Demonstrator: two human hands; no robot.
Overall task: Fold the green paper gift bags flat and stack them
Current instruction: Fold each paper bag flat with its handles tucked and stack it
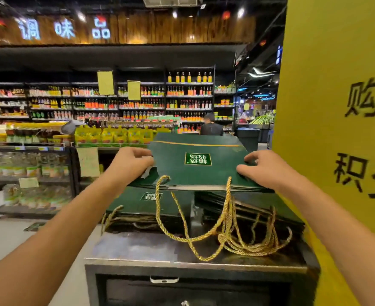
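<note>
A flattened dark green paper gift bag (195, 171) with a white label and gold rope handles (204, 219) is held level above the counter. My left hand (131, 162) grips its left edge with curled fingers. At the opposite edge, my right hand (263, 166) pinches the bag the same way. Below it lie two stacks of flat green bags, one on the left (146, 204) and one on the right (259, 208), their gold handles trailing toward me.
The stacks rest on a dark metal-topped counter (142, 248) with a drawer handle (164, 279) in front. A large yellow sign (336, 107) stands close on the right. Store shelves (27, 173) stand left; a person (211, 125) is beyond the bags.
</note>
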